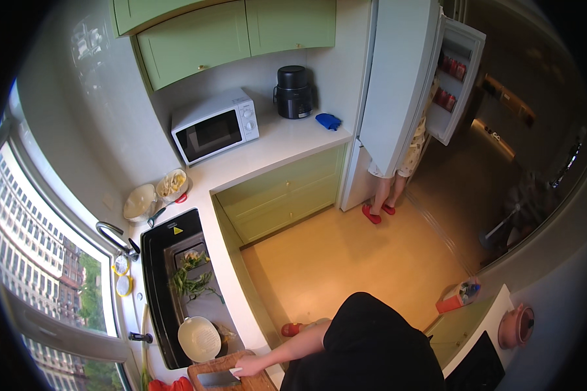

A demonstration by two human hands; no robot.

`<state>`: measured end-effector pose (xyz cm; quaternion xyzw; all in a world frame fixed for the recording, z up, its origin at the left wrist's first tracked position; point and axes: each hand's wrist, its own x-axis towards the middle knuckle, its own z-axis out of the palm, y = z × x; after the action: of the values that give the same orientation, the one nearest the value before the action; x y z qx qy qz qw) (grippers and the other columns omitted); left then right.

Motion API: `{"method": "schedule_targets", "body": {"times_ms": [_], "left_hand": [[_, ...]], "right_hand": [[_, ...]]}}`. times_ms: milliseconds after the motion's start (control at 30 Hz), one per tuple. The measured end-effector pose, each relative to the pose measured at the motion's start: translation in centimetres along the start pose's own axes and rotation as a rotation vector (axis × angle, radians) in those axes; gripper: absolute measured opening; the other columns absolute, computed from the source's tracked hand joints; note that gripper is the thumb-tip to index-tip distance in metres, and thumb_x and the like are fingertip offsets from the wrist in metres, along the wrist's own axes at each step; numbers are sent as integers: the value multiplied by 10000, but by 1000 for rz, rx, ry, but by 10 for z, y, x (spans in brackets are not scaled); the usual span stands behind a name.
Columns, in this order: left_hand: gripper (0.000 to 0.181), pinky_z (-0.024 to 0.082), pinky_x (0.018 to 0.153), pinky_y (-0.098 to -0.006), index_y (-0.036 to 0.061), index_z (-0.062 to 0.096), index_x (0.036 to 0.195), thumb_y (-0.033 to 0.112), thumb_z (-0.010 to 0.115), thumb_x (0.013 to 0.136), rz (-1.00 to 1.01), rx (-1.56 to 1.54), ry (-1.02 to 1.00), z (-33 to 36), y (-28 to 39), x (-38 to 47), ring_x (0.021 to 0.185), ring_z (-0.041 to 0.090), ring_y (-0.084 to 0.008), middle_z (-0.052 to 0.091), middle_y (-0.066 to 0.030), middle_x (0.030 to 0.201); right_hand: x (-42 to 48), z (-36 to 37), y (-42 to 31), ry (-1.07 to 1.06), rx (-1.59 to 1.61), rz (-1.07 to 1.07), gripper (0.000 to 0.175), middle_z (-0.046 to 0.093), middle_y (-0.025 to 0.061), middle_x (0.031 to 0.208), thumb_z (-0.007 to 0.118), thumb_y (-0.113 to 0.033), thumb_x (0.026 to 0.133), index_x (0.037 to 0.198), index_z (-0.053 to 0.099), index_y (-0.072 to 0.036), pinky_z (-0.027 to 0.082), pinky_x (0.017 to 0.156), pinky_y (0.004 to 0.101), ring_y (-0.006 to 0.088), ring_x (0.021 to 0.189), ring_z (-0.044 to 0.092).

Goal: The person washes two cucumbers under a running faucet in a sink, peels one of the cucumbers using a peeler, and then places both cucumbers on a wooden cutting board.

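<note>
My right hand (248,365) is closed around the pale handle of a broad-bladed kitchen knife (217,379). The blade lies flat over a wooden cutting board (203,367) at the sink's near end. My left hand is out of view. Beside the board, a cream-coloured bowl or colander (199,339) sits in the black sink (159,313). Leafy green trimmings (193,283) are scattered further along the basin. Something bright red (171,384) shows at the bottom edge, too cut off to name, near long green-and-white stalks (144,337).
A microwave (215,128), a black cooking appliance (293,93) and a blue cloth (328,121) stand on the far counter. Two bowls (141,203) sit by the faucet (112,232). Another person's legs (384,190) show behind the open refrigerator door (398,83). A pink pot (516,326) is at right.
</note>
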<state>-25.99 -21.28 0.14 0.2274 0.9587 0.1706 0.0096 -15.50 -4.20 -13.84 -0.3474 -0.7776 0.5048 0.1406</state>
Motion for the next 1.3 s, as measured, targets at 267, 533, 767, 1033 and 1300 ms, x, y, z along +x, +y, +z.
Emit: {"method": "schedule_targets", "body": {"times_ms": [267, 533, 767, 1033, 1300], "left_hand": [[251, 426, 569, -392, -8, 562, 749, 207, 458, 822, 44, 60, -22, 7, -9, -2, 639, 540, -330, 566, -199, 710], [270, 443, 600, -376, -10, 569, 751, 210, 439, 837, 115, 123, -32, 26, -41, 14, 661, 547, -324, 577, -197, 728], [272, 442, 538, -374, 21, 586, 744, 227, 435, 838, 248, 143, 101, 56, -67, 24, 603, 547, -313, 578, -177, 686], [248, 432, 525, -370, 32, 597, 727, 212, 454, 819, 286, 137, 184, 46, -61, 16, 603, 545, -309, 576, -179, 673], [239, 452, 602, -390, -11, 575, 820, 191, 448, 834, -25, 40, -96, 38, -43, 12, 658, 536, -344, 580, -193, 760]], "right_hand": [[7, 10, 11, -93, 73, 84, 437, 579, 215, 665, 430, -380, 816, 684, 598, 1, 443, 624, 434, 361, 656, 578], [8, 9, 4, -76, 56, 69, 434, 581, 215, 673, 429, -386, 818, 689, 603, -10, 440, 625, 439, 369, 659, 573], [-5, -13, -14, -120, 79, 80, 445, 587, 215, 682, 426, -382, 814, 702, 598, 13, 439, 624, 438, 371, 661, 573], [-4, -9, -15, -94, 53, 43, 462, 590, 208, 687, 407, -397, 826, 718, 608, 4, 443, 632, 427, 361, 677, 576], [-20, -29, -20, -93, 89, 84, 424, 594, 169, 628, 439, -409, 824, 778, 616, -26, 462, 579, 385, 283, 575, 597]]}}
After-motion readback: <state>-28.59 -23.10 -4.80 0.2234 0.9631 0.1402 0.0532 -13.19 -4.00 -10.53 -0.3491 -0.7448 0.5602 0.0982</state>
